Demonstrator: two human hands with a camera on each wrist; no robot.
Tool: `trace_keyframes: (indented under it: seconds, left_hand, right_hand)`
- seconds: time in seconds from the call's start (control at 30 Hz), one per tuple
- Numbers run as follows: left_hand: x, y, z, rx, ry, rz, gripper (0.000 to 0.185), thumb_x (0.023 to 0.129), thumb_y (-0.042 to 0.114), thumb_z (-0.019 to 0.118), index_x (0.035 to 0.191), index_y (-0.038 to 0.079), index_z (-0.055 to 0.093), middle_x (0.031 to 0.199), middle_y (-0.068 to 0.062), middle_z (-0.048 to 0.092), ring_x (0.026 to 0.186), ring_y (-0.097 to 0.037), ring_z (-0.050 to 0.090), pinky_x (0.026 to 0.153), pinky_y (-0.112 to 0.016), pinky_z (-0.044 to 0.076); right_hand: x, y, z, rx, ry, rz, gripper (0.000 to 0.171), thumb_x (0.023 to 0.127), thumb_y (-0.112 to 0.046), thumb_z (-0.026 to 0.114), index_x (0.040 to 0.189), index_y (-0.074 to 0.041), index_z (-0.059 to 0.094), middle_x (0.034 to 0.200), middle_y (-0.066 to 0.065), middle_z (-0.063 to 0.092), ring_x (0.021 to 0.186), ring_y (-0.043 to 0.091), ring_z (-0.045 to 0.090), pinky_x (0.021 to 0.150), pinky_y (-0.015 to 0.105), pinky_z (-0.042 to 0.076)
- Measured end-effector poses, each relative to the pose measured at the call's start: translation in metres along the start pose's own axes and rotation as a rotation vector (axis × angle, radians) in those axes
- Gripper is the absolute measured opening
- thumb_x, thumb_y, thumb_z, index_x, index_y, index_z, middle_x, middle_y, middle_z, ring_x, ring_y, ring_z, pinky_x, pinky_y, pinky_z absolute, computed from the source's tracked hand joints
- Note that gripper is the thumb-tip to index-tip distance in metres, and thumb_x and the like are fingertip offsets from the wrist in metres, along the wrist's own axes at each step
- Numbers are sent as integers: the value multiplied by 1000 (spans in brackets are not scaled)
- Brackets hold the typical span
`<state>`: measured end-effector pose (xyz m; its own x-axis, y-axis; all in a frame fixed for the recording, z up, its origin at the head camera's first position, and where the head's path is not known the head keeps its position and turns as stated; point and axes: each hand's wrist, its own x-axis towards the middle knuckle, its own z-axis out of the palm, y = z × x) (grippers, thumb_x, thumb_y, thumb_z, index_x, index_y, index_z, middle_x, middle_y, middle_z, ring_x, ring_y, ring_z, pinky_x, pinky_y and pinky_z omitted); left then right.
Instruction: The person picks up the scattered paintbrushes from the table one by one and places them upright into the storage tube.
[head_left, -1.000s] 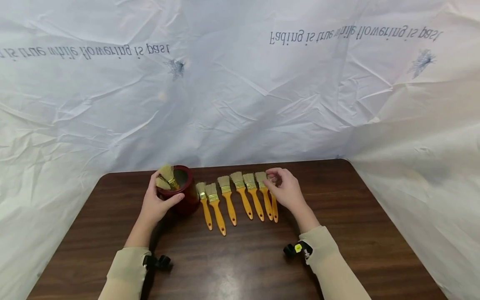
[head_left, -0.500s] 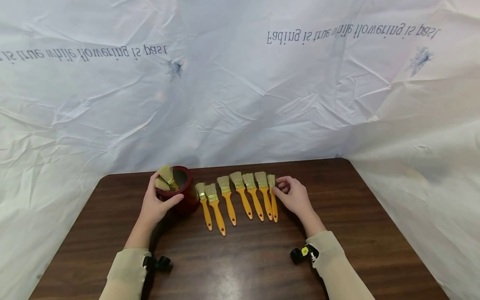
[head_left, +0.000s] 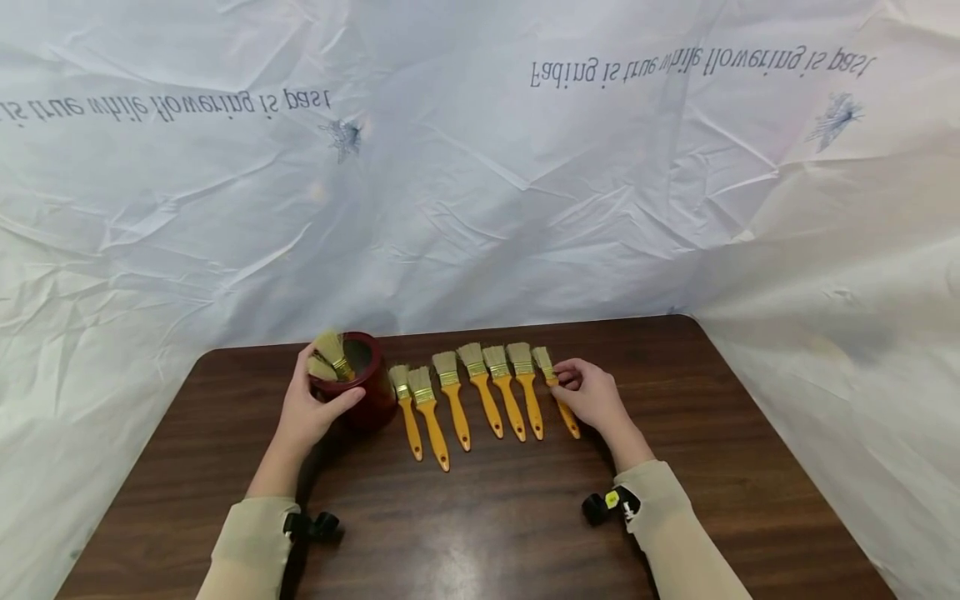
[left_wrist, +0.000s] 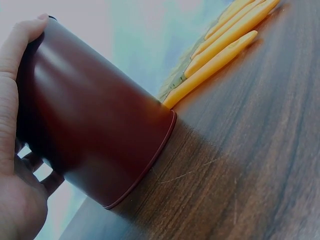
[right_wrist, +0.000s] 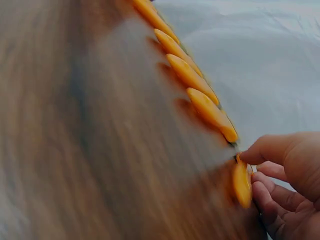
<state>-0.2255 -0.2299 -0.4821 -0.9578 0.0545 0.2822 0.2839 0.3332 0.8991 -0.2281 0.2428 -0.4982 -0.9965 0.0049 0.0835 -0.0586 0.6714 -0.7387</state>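
Six brushes (head_left: pixel 457 417) laid between red pot (left_wrist: pixel 100 115), clasped by left grip (head_left: pixel 311 414), and small brush (head_left: pixel 566 412), pinched in right grip (head_left: pixel 592 398); potted brushes (head_left: pixel 332 352) part-hidden

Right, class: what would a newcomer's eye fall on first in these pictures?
Probably the row of flat paintbrushes with orange-yellow handles and pale bristles toward the far side of the brown wood-grain table, the right hand pinching the rightmost brush. Next, the glossy dark-red cylindrical pot at the row's left end, gripped by the left hand, with two bristle heads showing at its mouth. Behind hangs creased white sheeting with flipped grey lettering.
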Motion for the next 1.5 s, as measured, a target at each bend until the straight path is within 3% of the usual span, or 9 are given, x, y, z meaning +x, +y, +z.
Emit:
trace_keyframes:
  seconds: [0.27,0.47,0.7,0.93,1.33,1.5]
  left_hand:
    - [1,2,1,19,0,-3,99,94,13,87,172,31,29,154,-4,52,132,-11,51,101,-18,44]
    - [-1,1,1,0,4,-11,98,94,12,86,172,30,29,154,-6,51,132,-10,51,101,-17,44]
    - [-1,2,0,7,4,-10,98,94,13,86,172,29,30,154,-6,52,131,-9,51,101,-17,44]
    - [0,1,0,7,4,-10,97,94,13,86,172,29,29,154,-6,51,131,-9,51,100,-17,44]
    - [0,-1,0,-10,-2,8,98,94,11,85,172,28,29,153,-8,51,130,-8,52,100,-16,44]
    - [0,0,-2,-8,-5,9,98,94,11,85,172,29,30,153,-7,52,131,-9,53,100,-16,44]
  right_hand:
    - [-2,-1,-9,-57,-34,52,43,98,-20,85,135,-3,72,112,11,72,95,25,69,86,48,59]
    - [-2,0,-11,-80,-33,23,39,103,-16,79,138,-4,71,109,10,72,94,25,69,86,49,59]
    - [1,4,-16,20,-16,42,40,107,-19,74,144,-6,67,116,13,71,104,31,68,87,49,57]
    - [2,0,-19,152,-3,39,38,108,-14,68,145,-6,62,119,13,65,107,29,65,86,37,55]
    - [4,-40,-17,329,13,-28,33,113,-20,62,139,-1,53,125,17,59,102,29,56,84,35,51]
    - [13,-73,-9,407,-10,-102,44,112,-27,66,147,-1,55,130,18,64,111,30,64,94,51,57]
